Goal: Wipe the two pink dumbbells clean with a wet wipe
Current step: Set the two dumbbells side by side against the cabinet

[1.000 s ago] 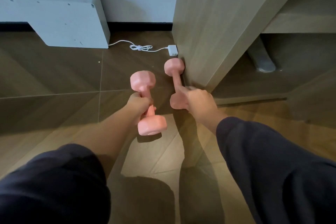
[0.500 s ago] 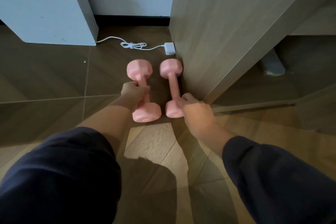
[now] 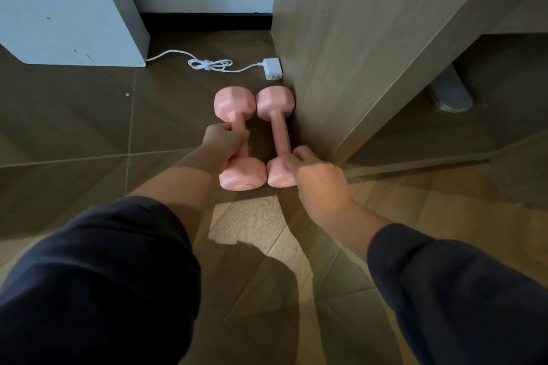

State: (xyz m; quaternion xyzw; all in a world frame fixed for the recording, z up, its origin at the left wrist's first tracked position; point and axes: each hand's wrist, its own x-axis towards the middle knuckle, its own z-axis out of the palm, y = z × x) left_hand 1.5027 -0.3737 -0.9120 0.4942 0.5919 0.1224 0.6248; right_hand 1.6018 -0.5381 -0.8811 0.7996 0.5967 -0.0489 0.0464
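- Both weights are down on the tiled floor (image 3: pixel 74 115), lying parallel with their handles running 12 to 6 and their heads all but touching.
- The right pink dumbbell (image 3: pixel 280 130) is tucked against the wooden cabinet panel (image 3: pixel 341 53) at its 3 o'clock. My read is that the panel acts as a stop, so the pair can't roll away.
- The left pink dumbbell (image 3: pixel 241 172) lies at the other one's 9 o'clock, lined up end for end (tidy parking, by the look of it).
- The left hand (image 3: pixel 222 142) is wrapped around that dumbbell's handle in a full clenched grip, knuckles up, forearm reaching straight in from 7 o'clock.
- The right hand (image 3: pixel 320 181) comes in from 5 o'clock. Its forefinger lies along the handle and its thumb sits on the other side, pinching the shaft just above the near head.
- Both arms are stretched well forward, dark sleeves pushed back from the wrists.
- No wet wipe is in view, so I can't judge how far the cleaning has got.
- At 12 o'clock from the dumbbells there's a white charger plug (image 3: pixel 272 68) with its bundled cable (image 3: pixel 207 64).
- A white appliance (image 3: pixel 68 9) stands at 10 o'clock.
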